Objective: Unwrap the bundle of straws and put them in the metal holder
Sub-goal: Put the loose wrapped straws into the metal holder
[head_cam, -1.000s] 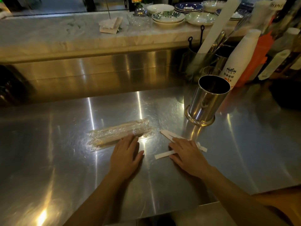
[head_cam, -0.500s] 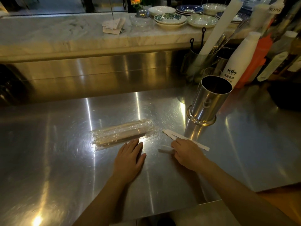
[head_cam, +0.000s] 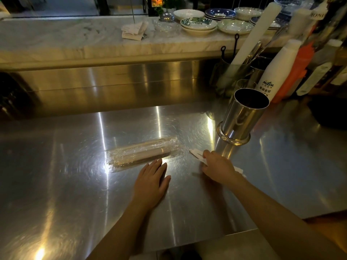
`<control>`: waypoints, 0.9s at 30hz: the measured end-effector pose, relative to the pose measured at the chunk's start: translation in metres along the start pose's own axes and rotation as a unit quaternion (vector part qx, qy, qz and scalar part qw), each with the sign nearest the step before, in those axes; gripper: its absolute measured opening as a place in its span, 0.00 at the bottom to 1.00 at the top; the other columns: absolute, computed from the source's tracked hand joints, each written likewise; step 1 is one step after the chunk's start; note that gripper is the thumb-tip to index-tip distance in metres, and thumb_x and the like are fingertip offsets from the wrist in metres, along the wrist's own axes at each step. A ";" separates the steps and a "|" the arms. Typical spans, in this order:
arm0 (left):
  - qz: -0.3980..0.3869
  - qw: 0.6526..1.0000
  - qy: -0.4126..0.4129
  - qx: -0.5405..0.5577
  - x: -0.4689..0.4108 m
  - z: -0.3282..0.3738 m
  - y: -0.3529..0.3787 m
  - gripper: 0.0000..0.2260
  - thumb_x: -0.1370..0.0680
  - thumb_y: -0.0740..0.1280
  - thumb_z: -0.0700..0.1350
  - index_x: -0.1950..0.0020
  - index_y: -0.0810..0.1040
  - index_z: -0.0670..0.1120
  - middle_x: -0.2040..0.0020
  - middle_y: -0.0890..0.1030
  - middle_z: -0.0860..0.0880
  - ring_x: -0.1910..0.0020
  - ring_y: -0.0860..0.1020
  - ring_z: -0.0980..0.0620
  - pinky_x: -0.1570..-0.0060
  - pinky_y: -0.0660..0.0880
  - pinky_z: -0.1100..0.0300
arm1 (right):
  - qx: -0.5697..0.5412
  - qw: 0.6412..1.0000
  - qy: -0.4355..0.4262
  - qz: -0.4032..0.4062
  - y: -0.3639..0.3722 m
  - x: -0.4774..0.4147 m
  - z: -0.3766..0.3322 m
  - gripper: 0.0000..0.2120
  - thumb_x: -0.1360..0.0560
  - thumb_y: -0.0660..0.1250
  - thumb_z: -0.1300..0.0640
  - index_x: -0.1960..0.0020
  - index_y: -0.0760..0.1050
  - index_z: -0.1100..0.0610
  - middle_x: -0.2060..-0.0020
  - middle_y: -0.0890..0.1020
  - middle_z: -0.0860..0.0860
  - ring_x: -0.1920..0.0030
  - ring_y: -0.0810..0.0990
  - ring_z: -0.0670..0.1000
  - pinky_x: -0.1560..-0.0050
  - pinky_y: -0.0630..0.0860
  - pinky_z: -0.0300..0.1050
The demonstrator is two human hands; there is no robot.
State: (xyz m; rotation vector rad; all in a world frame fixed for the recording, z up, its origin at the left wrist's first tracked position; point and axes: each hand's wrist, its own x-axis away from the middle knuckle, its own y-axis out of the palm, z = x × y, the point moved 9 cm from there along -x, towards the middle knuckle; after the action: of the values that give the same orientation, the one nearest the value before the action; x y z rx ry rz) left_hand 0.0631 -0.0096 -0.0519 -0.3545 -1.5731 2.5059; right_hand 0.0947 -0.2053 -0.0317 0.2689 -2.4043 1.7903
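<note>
- Straw bundle [head_cam: 142,153], unopened in clear film, lies mid-bench [head_cam: 65,184], left of the empty metal holder [head_cam: 242,117].
- Left hand [head_cam: 152,182] rests flat, grip empty, beside it.
- Right hand [head_cam: 219,167] covers loose paper-wrapped straws [head_cam: 196,153]; grip unclear.
- White bottle [head_cam: 276,72] reads "milin".

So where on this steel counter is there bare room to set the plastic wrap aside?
The counter is bare left of the wrapped straws and the left hand, and again right of the metal holder, toward the near edge. It is crowded at the back right, around the white bottle, and paper strips lie by the right hand.
</note>
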 end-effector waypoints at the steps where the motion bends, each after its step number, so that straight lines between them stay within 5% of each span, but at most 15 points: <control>1: 0.000 1.000 0.000 0.000 0.000 0.000 0.000 0.23 0.23 0.54 0.56 0.32 0.67 0.47 0.30 0.69 0.45 0.30 0.66 0.48 0.32 0.55 0.53 | 0.002 1.000 0.005 -0.009 0.001 -0.001 0.000 0.17 0.25 0.62 0.56 0.38 0.64 0.56 0.47 0.76 0.55 0.55 0.75 0.52 0.57 0.69 0.43; 10: -0.002 1.000 0.002 0.005 0.000 0.001 -0.001 0.21 0.22 0.56 0.54 0.31 0.66 0.47 0.30 0.69 0.45 0.30 0.65 0.48 0.32 0.53 0.55 | 0.046 0.998 0.009 -0.043 0.007 -0.002 -0.001 0.16 0.25 0.60 0.52 0.39 0.66 0.57 0.50 0.78 0.55 0.58 0.74 0.50 0.58 0.69 0.44; 15: 0.003 1.000 -0.001 0.003 0.001 0.001 -0.003 0.22 0.23 0.56 0.55 0.32 0.68 0.47 0.31 0.70 0.45 0.31 0.67 0.47 0.32 0.54 0.54 | -0.004 0.998 0.034 -0.051 0.007 -0.002 0.010 0.10 0.23 0.56 0.53 0.45 0.69 0.57 0.60 0.75 0.50 0.62 0.74 0.48 0.62 0.68 0.41; 19: 0.005 1.000 -0.002 0.004 0.001 0.001 -0.004 0.22 0.24 0.56 0.55 0.33 0.68 0.47 0.31 0.71 0.44 0.32 0.68 0.47 0.33 0.55 0.54 | -0.009 0.999 0.029 -0.028 -0.011 -0.006 0.012 0.13 0.22 0.52 0.53 0.51 0.73 0.59 0.68 0.69 0.46 0.65 0.71 0.47 0.66 0.64 0.40; 23: 0.005 1.000 -0.002 0.004 0.001 0.002 -0.004 0.22 0.24 0.55 0.55 0.33 0.69 0.46 0.31 0.71 0.44 0.31 0.67 0.47 0.32 0.57 0.53 | -0.034 0.999 -0.013 0.016 -0.047 -0.006 0.001 0.15 0.22 0.52 0.57 0.59 0.73 0.62 0.64 0.77 0.57 0.61 0.76 0.56 0.62 0.69 0.47; 27: 0.003 1.000 -0.005 0.004 0.001 0.002 -0.004 0.23 0.24 0.55 0.55 0.32 0.68 0.46 0.31 0.70 0.44 0.31 0.67 0.46 0.31 0.57 0.52 | -0.167 0.979 0.006 0.117 -0.101 -0.003 0.008 0.19 0.22 0.53 0.55 0.67 0.71 0.60 0.72 0.73 0.55 0.71 0.72 0.52 0.69 0.69 0.44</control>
State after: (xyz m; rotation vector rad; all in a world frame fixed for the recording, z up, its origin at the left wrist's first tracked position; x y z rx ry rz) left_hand 0.0614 -0.0094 -0.0479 -0.3484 -1.5682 2.5212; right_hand 0.1199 -0.2412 0.0601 -0.0647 -2.7683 1.4209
